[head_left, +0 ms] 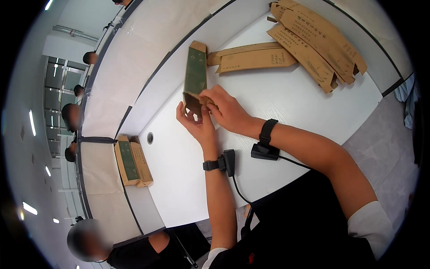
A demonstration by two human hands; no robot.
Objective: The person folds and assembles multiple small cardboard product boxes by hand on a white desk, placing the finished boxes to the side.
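A long cardboard box [195,74] with a dark green panel stands over the white desk, its near end open toward me. My left hand [197,127] grips that open end from below, fingers and thumb at its edges. With bent, closed fingers, my right hand [228,110] pinches a brown flap at the right of the same opening. The right fingertips partly hide the flap. Just beyond my right hand lies a flattened brown carton [257,60].
Several flattened cartons [313,45] are piled at the far right of the desk [251,96]. Two formed boxes [130,161] stand by the left partition, near a round cable hole [150,137]. Cables trail from devices on both wrists. Another person [89,240] sits at lower left.
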